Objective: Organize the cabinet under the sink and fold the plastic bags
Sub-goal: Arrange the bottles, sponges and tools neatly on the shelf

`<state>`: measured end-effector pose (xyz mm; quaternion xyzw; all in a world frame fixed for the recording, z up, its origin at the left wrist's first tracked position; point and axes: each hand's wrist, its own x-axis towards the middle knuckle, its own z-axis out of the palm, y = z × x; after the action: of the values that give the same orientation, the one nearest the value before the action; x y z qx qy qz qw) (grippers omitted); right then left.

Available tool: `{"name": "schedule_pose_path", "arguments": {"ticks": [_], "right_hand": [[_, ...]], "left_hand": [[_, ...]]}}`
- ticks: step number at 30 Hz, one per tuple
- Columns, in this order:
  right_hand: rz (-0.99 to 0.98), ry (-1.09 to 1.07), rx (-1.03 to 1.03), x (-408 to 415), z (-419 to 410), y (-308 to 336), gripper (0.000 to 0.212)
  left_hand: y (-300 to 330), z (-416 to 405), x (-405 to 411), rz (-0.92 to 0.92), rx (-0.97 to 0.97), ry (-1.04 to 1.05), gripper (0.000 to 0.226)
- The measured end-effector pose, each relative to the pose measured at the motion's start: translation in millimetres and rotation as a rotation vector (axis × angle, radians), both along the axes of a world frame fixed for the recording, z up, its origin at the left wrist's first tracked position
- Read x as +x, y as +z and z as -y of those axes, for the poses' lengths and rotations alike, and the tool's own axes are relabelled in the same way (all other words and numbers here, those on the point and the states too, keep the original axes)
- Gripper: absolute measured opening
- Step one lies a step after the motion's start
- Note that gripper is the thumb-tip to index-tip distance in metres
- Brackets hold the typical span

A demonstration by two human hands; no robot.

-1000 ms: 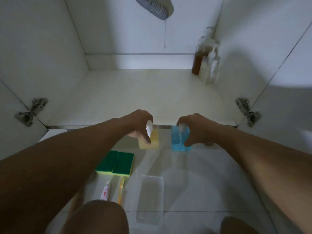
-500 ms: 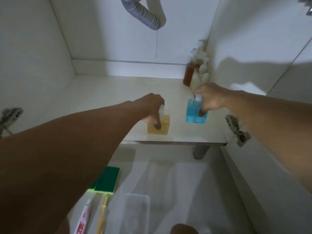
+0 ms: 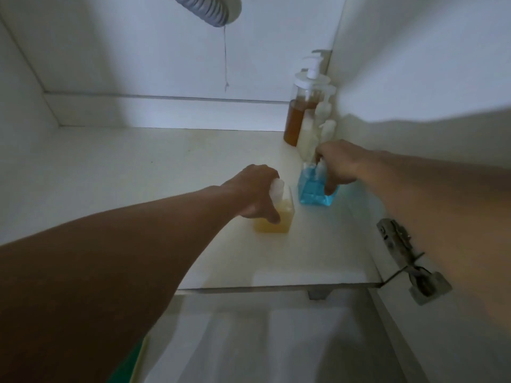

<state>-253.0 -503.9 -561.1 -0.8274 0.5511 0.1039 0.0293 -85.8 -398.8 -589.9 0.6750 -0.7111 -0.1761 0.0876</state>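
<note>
Inside the white cabinet (image 3: 138, 172), my left hand (image 3: 255, 193) grips a square bottle of yellow liquid (image 3: 276, 221) by its top, and the bottle stands on the cabinet floor. My right hand (image 3: 338, 165) grips a square bottle of blue liquid (image 3: 312, 193) near the right wall. The blue bottle sits just in front of a row of pump bottles: a tall one with brown liquid (image 3: 300, 117) and white ones (image 3: 323, 125) behind and beside it.
A grey corrugated drain hose (image 3: 204, 9) hangs at the top. A metal door hinge (image 3: 401, 250) juts out at the right by the cabinet's front edge. A green sponge (image 3: 130, 363) shows on the tiled floor at the bottom left.
Both hands have carried the yellow and blue bottles from the tiled floor into the cabinet. The blue one has moved toward the back right, up to the pump bottles.
</note>
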Motion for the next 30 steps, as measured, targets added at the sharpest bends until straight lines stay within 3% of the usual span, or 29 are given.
{"name": "schedule_pose_path", "arguments": {"ticks": [5,9,12,15,20,26,30], "right_hand": [[-0.040,-0.003,-0.124,-2.8,18.1,-2.6,0.070],[0.040,0.036,-0.129,-4.7,28.7,-0.1,0.061],[0.021,0.046,-0.177,-2.9,36.9,3.5,0.054],[0.094,-0.011,-0.197,-2.7,46.4,5.4,0.029],[0.020,0.031,-0.212,-2.3,54.4,9.3,0.060],[-0.087,0.103,-0.206,-0.8,53.0,23.8,0.040],[0.096,-0.009,-0.118,-1.3,56.2,42.6,0.029]], "left_hand": [[-10.7,26.8,-7.3,-0.131,-0.056,0.067,0.085],[-32.2,36.2,-17.2,-0.343,-0.125,0.243,0.091],[-50.1,39.2,-27.7,-0.495,-0.166,0.330,0.079],[-64.8,41.8,-37.7,-0.614,-0.185,0.341,0.061],[-74.5,55.9,-51.6,-0.627,-0.174,0.304,0.057],[-79.7,60.5,-73.0,-0.584,-0.200,0.258,0.058],[-77.6,63.7,-85.2,-0.520,-0.197,0.241,0.053]]}}
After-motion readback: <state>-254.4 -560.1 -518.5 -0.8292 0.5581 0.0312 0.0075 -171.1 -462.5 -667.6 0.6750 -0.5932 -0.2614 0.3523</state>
